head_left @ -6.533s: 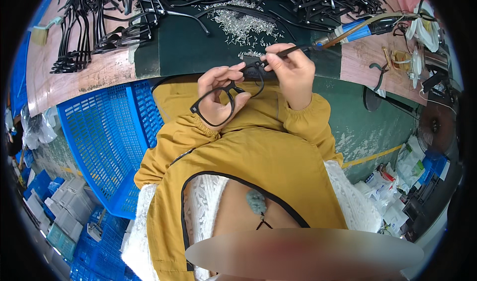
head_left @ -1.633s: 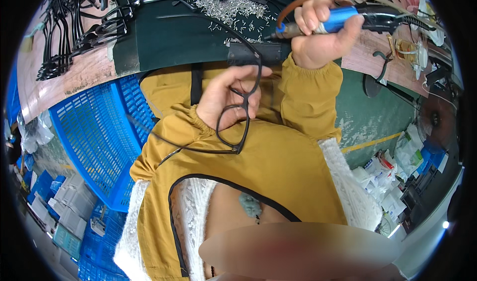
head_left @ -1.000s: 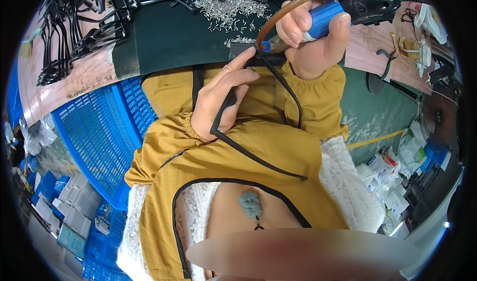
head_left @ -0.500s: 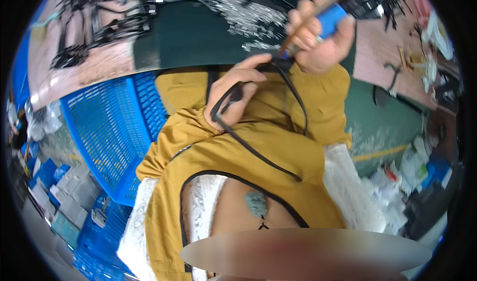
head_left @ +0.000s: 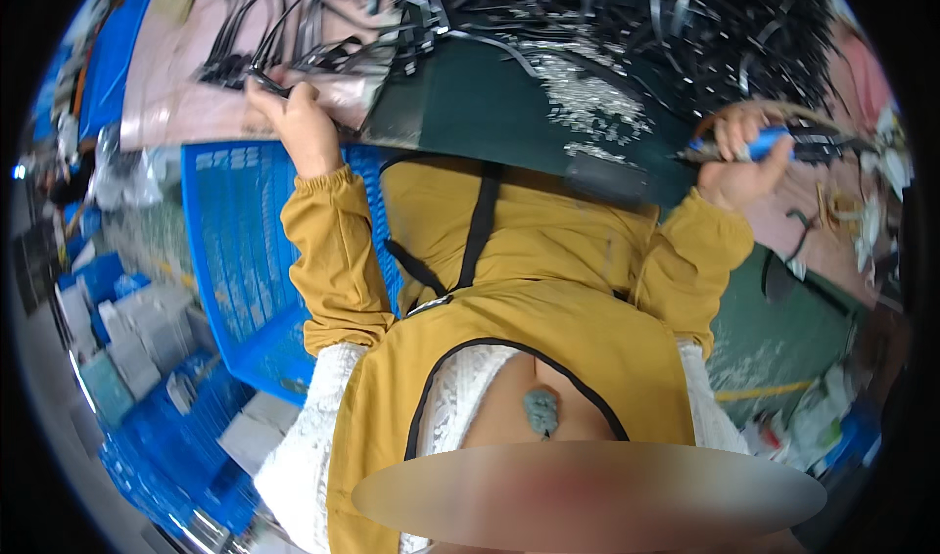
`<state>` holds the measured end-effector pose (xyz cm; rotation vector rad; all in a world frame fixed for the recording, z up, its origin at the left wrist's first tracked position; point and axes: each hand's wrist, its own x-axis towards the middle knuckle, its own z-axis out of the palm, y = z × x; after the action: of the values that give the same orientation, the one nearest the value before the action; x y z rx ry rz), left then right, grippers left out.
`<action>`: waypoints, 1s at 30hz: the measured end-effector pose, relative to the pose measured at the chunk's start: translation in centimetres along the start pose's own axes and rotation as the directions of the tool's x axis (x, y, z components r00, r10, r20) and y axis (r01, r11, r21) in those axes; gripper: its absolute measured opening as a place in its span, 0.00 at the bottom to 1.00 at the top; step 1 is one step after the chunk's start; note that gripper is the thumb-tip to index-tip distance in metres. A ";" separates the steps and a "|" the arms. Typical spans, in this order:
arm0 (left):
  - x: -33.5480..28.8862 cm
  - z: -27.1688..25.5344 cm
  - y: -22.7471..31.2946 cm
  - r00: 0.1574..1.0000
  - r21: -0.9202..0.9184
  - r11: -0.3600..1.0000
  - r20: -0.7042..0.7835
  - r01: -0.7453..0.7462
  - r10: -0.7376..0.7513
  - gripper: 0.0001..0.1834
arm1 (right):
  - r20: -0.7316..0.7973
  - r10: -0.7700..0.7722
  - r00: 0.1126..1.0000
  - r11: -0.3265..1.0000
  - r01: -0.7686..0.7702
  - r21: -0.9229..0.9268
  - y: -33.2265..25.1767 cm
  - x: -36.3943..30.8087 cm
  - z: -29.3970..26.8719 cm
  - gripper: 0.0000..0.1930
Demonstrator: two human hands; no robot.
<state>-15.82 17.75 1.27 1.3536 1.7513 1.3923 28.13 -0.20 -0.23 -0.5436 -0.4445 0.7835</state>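
My left hand (head_left: 305,133) is over the pink board at the left, beside a pile of black cords (head_left: 294,50). Its fingers pinch a short black piece (head_left: 269,82), apparently the end of one cord. Out to the right, my right hand (head_left: 742,161) is closed around a blue hand tool (head_left: 769,143). A dark narrow tip shows left of the fingers, and a brownish hose (head_left: 818,121) arches over the tool. The exact kind of tool is unclear. Small silvery bits (head_left: 592,99) lie scattered on the dark green tabletop (head_left: 470,99) between my hands.
A large heap of black cords (head_left: 725,25) covers the far right of the table. A blue plastic basket (head_left: 220,270) stands below the table's left edge. White and blue boxes (head_left: 147,324) sit on the floor at left. A dark hooked object (head_left: 778,280) lies at right.
My hands have moved apart: the left to the cord pile at far left, the right outward and down with the blue tool. The long cord that hung across my lap no longer shows there.
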 end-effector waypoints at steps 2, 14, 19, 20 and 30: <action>1.1 2.2 -0.5 0.914 0.053 0.925 -0.143 -0.375 0.379 0.39 | 0.125 -0.013 0.992 0.982 0.037 -0.187 -0.3 -0.3 -0.2 0.25; 2.1 6.0 3.8 0.764 0.512 0.575 0.517 -0.638 0.387 0.16 | 0.268 0.141 0.953 -0.629 0.296 -0.719 -4.2 10.9 -2.9 0.11; 0.1 8.9 9.1 0.632 0.106 0.639 0.343 -0.762 0.695 0.13 | 0.138 0.088 0.987 -0.421 0.162 -0.892 -5.6 10.1 -2.5 0.12; -0.9 11.1 10.8 0.647 -0.038 0.694 0.329 -0.719 0.688 0.15 | 0.202 0.038 0.979 -0.316 0.204 -0.927 -6.3 9.6 -2.4 0.10; 0.3 34.2 18.2 0.671 0.249 0.633 0.419 -0.733 0.612 0.29 | -0.121 -0.616 0.778 0.546 0.311 -0.778 -13.5 -4.4 0.5 0.14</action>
<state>20.01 31.35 6.71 2.5195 1.3944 1.0793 32.29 -11.30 7.57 -1.2468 -0.4979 -0.1014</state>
